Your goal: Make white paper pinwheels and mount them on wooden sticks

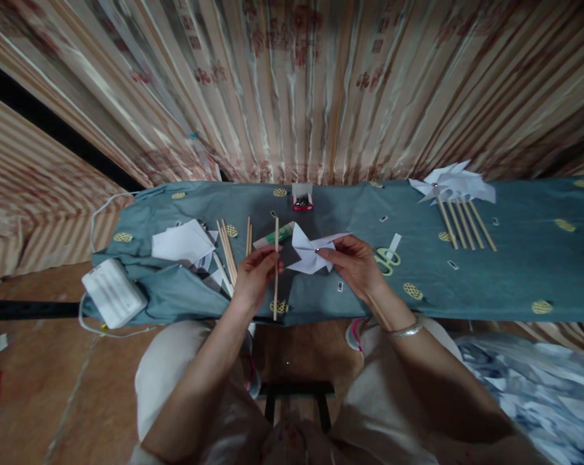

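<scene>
My left hand (259, 274) pinches a thin wooden stick (276, 284) and holds it nearly upright in the picture. Between the thumb and fingers of my right hand (357, 261) is a white paper pinwheel (304, 256), with a small shiny pin head at its centre. The stick and the pinwheel are apart, side by side above the cloth. Behind the stick lies a green and white tube (284, 234). A pair of scissors with light green handles (387, 259) rests just right of my right hand, and a small open red box (302, 199) of dark metal pins stands farther back.
Finished pinwheels on sticks (459, 187) lie at the right. White paper sheets (182, 244) and loose wooden sticks (227, 248) are on the left of the blue-green cloth (495, 274). A white power strip (114, 292) with a cord sits at the left edge. A curtain (292, 97) hangs behind.
</scene>
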The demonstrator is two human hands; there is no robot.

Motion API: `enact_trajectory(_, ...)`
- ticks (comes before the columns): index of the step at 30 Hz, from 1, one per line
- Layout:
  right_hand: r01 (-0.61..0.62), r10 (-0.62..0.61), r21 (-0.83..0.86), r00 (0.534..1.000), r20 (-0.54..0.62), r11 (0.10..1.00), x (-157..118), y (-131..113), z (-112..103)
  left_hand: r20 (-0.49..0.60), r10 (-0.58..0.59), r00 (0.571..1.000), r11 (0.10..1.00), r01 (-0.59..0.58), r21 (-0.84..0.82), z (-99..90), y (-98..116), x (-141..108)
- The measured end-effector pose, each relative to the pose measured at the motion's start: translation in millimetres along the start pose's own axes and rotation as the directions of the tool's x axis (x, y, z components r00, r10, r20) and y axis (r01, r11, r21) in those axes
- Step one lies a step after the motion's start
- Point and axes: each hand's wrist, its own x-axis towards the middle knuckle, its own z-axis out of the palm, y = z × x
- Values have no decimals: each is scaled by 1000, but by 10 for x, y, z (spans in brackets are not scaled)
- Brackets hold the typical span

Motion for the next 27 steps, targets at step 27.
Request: enact_trajectory(27,483,-437,-588,869,232,649,-353,-151,9,241,-416,877,855,467,-225,253,-256,-331)
